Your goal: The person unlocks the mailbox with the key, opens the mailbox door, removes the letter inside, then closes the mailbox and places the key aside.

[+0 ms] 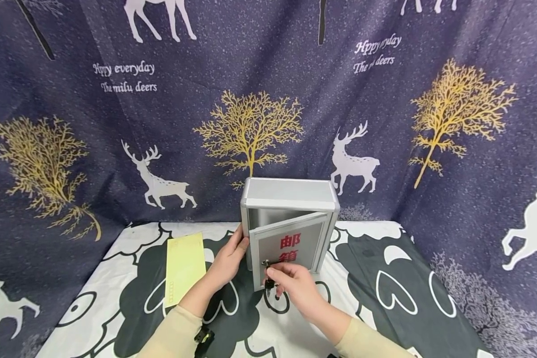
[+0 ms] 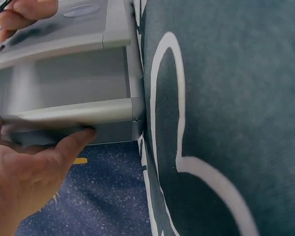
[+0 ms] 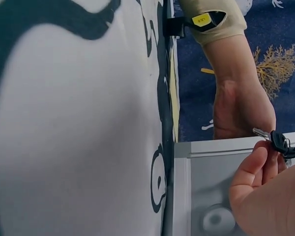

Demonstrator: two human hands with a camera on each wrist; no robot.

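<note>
A grey metal mailbox (image 1: 291, 193) stands upright, its front door (image 1: 312, 243) with red characters swung partly open from the left. My left hand (image 1: 227, 259) rests against the mailbox's left side; in the left wrist view its fingers (image 2: 76, 145) lie extended along the side wall. At the lock (image 1: 265, 262) near the door's free edge, my right hand (image 1: 297, 287) pinches a key. More keys with black heads (image 3: 279, 141) hang by its fingertips in the right wrist view. Part of the mailbox interior (image 2: 73, 78) shows through the gap.
A yellow envelope (image 1: 185, 268) lies flat on the black-and-white patterned cloth (image 1: 376, 298), left of the mailbox. Behind, a dark blue curtain (image 1: 268, 64) with deer and golden trees hangs close to the mailbox's back.
</note>
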